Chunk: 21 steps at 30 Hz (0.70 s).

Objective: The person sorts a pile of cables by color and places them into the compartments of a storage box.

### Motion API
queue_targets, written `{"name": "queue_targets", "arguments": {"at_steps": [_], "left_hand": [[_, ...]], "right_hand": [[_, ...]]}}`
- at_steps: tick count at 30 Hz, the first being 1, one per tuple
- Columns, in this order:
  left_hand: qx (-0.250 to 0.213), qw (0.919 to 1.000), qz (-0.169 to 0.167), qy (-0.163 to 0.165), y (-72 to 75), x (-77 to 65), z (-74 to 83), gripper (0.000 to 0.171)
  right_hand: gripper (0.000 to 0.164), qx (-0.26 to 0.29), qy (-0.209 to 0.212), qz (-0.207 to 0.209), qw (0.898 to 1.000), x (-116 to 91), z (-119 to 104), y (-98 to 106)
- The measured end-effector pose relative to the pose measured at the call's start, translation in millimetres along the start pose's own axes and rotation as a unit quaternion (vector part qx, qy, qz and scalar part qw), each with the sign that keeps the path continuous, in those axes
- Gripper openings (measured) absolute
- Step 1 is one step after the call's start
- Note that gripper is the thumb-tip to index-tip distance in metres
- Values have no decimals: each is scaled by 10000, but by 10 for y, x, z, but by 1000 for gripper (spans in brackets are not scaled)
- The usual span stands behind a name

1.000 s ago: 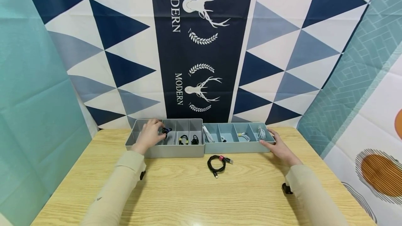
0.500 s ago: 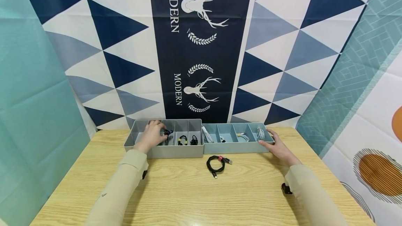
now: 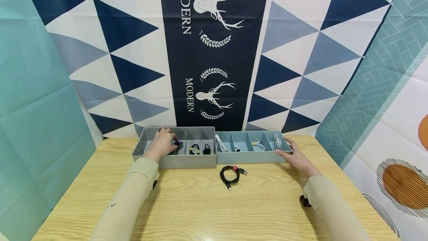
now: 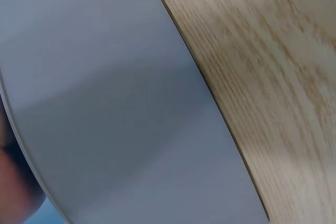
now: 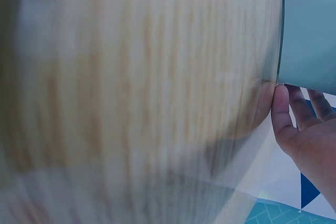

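In the head view my left hand reaches into the grey divided box and pinches a black coiled cable down in one of its compartments. The left wrist view is mostly filled by the outer wall of that grey box, with blurred fingertips at the left edge. At the other end, my right hand holds the right end of a light blue divided box, its thumb at the front corner. The right wrist view has the same hand with fingertips against the blue box.
A black USB cable, coiled with a pink tie, lies on the wooden table in front of the boxes. Black cables sit in the grey box's right compartments; white cables lie in the blue box. A patterned cloth hangs behind.
My left hand has shifted slightly right and the black cable in it has sunk a little lower into the compartment. The right hand stays on the blue box.
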<state>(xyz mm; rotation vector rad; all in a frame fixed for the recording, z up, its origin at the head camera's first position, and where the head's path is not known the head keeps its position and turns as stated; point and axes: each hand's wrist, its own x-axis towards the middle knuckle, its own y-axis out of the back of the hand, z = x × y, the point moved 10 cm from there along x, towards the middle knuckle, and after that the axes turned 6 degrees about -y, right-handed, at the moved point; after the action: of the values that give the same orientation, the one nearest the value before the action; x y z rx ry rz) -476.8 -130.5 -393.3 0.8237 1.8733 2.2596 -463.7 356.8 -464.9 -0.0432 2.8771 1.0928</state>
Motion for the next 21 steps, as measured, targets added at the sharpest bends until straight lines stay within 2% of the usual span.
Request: {"name": "queue_targets", "arguments": {"at_steps": [7, 14, 21], "left_hand": [[401, 9991, -146, -25, -13, 17, 18, 27], [151, 9998, -92, -32, 28, -13, 5, 31], [-21, 9998, 151, -158, 200, -47, 78, 33]], "right_hand": [[95, 9, -16, -10, 10000, -9, -14, -8], [95, 68, 2, -48, 10000, -15, -36, -26], [93, 26, 3, -77, 10000, -30, -44, -15]]}}
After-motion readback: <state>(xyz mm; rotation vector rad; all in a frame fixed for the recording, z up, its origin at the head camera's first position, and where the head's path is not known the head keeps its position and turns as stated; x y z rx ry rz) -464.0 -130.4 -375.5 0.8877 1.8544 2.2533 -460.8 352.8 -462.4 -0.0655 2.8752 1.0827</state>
